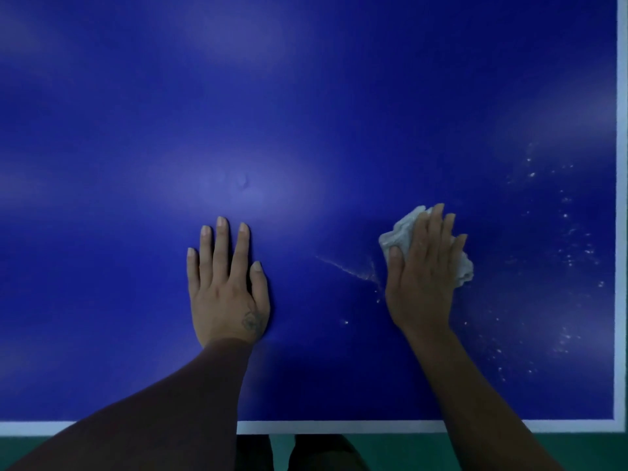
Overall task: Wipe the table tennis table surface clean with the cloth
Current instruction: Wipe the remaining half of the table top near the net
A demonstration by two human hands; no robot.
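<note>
Head view: your right hand (423,270) presses flat on the crumpled whitish cloth (401,232), white specks (564,253) beyond it; left hand (226,283) lies open.

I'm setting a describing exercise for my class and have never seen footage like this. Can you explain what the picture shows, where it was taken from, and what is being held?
One picture, from a camera worn on a person's head, looking down. No machine: two bare hands on a blue table tennis table with white edge lines. The left hand lies flat and empty. The right hand presses a crumpled white cloth on the table. White specks of dust lie to the cloth's right.
</note>
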